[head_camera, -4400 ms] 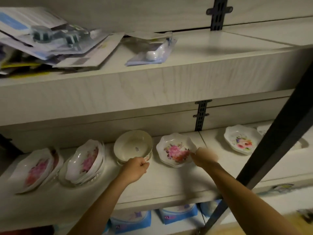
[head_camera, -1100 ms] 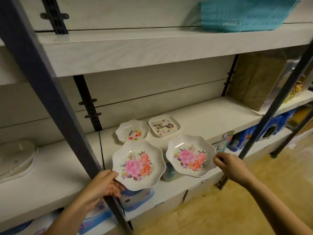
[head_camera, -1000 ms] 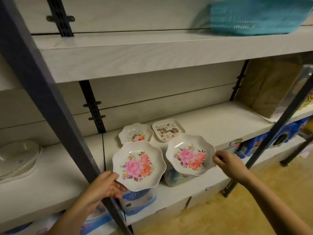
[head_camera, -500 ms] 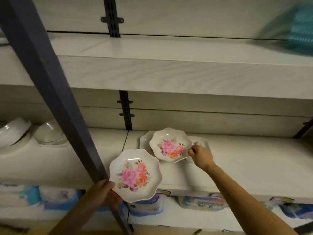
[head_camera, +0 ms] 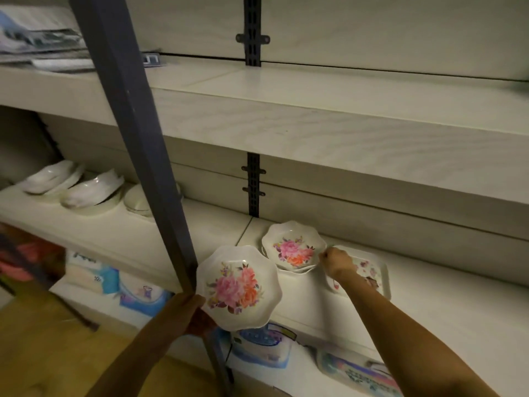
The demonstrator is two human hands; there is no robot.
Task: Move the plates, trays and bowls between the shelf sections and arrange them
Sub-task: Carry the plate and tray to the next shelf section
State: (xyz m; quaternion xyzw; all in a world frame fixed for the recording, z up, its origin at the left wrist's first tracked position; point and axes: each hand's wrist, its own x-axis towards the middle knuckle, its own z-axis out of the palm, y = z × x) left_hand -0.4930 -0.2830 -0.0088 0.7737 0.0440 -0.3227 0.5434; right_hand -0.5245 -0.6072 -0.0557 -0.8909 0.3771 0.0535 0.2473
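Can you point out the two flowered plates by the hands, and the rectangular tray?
Near white scalloped flowered plate [head_camera: 237,287], in the left hand [head_camera: 186,312]: head view, painted bouquet.
Far white scalloped flowered plate [head_camera: 293,249], atop a stack: head view, pink bloom.
White rectangular flowered tray [head_camera: 375,269]: head view, patterned floor.

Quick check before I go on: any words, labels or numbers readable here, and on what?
Nothing is legible.
Blue packages, bottom shelf: print too blurred.
Packets, top shelf left: print too blurred.
Small tag, top shelf: too small.
Flowered plates: pictures only, no words.
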